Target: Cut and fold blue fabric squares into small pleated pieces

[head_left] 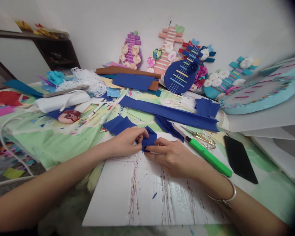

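A small piece of dark blue paper (150,136) is held up between my two hands, over the far edge of a scored white board (147,193). My left hand (127,141) pinches its left side with bent fingers. From the right, my right hand (173,155) grips its lower right edge between thumb and fingers. Another dark blue piece (119,125) lies just beyond my left hand. A folded blue scrap (168,127) rests beyond my right hand, beside a green-handled knife (210,157) and gold-handled scissors (204,139).
A long blue strip (167,113) crosses the table behind my hands. A black phone (239,159) lies at the right. Decorated paper instruments, one of them blue (179,77), lean on the wall. White string (86,82) and a white roll (62,100) sit at the left.
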Demonstrator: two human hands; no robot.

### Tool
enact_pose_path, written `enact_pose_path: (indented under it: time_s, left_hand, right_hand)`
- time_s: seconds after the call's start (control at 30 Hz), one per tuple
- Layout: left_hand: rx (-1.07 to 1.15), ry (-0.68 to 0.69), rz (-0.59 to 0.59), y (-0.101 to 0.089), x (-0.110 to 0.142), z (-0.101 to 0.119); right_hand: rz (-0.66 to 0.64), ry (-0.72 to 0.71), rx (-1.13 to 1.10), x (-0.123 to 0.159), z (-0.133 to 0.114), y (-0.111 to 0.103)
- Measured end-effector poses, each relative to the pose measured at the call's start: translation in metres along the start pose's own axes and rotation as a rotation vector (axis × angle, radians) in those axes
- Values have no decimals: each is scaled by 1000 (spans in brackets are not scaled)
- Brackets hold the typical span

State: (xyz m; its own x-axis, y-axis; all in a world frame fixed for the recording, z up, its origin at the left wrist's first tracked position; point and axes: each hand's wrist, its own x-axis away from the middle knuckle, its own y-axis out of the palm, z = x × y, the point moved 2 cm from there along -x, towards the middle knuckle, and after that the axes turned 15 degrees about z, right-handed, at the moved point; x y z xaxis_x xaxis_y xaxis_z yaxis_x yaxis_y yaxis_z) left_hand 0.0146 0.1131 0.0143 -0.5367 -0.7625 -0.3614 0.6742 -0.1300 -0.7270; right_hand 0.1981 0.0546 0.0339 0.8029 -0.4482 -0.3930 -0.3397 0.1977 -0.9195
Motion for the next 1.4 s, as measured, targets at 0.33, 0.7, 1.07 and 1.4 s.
enact_pose_path:
  time_s: [0.33, 0.7, 1.07, 1.4]
  left_hand:
    - [-20, 44, 83, 2, 5, 0]
    - [-20, 79, 55, 2, 9, -6]
    - [25, -31, 101, 0, 7, -2]
    - [114, -1, 45, -2, 7, -3]
  right_hand:
    - [-17, 46, -44, -2, -1, -3]
    - [13, 62, -71, -1, -1, -3]
    - [4, 64, -63, -1, -2, -5]
    - [-2, 72, -77, -1, 0, -3]
